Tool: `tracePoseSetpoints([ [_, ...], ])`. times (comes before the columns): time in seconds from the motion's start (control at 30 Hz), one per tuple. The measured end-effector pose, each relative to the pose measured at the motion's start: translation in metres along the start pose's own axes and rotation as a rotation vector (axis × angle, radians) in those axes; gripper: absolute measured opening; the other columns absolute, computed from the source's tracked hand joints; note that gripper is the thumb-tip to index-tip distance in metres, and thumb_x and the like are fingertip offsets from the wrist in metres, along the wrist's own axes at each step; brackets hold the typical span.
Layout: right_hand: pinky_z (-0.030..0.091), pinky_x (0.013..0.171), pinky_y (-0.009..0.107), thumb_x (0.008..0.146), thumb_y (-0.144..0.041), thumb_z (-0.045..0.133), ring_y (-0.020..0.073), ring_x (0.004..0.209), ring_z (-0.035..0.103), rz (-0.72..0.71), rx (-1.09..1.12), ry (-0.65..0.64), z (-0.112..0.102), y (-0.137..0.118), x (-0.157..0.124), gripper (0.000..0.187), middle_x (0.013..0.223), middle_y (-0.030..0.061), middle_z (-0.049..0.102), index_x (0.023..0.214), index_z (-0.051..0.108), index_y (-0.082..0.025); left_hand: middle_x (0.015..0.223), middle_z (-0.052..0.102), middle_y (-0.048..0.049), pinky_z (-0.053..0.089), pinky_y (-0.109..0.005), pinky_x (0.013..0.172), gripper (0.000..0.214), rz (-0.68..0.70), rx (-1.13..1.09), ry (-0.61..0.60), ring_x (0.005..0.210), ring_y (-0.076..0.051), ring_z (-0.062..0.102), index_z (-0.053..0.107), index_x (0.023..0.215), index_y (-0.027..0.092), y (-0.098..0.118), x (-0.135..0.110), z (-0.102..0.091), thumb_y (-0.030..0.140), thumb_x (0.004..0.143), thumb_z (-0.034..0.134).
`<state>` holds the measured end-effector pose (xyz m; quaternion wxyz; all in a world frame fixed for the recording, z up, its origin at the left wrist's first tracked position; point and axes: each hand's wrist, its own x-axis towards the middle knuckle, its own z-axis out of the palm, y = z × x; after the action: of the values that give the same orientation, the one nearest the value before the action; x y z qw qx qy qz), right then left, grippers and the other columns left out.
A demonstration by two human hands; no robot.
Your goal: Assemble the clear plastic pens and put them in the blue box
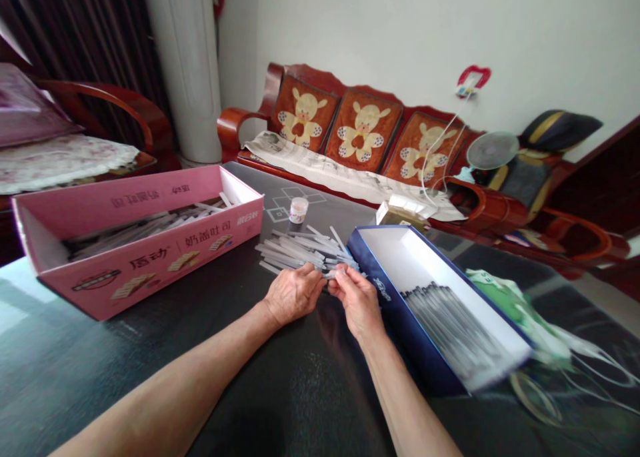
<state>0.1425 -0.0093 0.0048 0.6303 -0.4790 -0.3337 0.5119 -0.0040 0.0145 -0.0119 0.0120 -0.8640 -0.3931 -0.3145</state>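
My left hand [293,293] and my right hand [356,298] meet at the middle of a dark table [150,363]. Both pinch a thin pale stick [334,273] between their fingertips. Just beyond the hands lies a loose pile of the same pale sticks [300,249]. To the right stands a blue box with a white inside [440,310], holding several dark-tipped sticks laid side by side. To the left stands a long pink carton [140,237] with more pale sticks in it.
A small white jar [299,209] stands behind the pile. A small tan box [403,211] sits at the table's far edge. A green and white bag [515,310] lies at the right. Behind are a wooden bench with cushions [360,130] and a small fan [493,150].
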Motion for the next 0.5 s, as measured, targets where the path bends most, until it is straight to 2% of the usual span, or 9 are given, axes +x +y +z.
tracePoseSetpoints([
  [0.5, 0.053, 0.061, 0.023, 0.058, -0.032, 0.081, 0.0077, 0.06, 0.058, 0.035, 0.081, 0.012, 0.0059, 0.0035, -0.0009, 0.031, 0.071, -0.0034, 0.062, 0.082, 0.066, -0.017, 0.073, 0.059, -0.0032, 0.031, -0.024, 0.046, 0.027, 0.008, 0.109, 0.062, 0.056, -0.013, 0.054, 0.062, 0.08, 0.018, 0.0036, 0.0003, 0.0002, 0.027, 0.094, 0.04],
])
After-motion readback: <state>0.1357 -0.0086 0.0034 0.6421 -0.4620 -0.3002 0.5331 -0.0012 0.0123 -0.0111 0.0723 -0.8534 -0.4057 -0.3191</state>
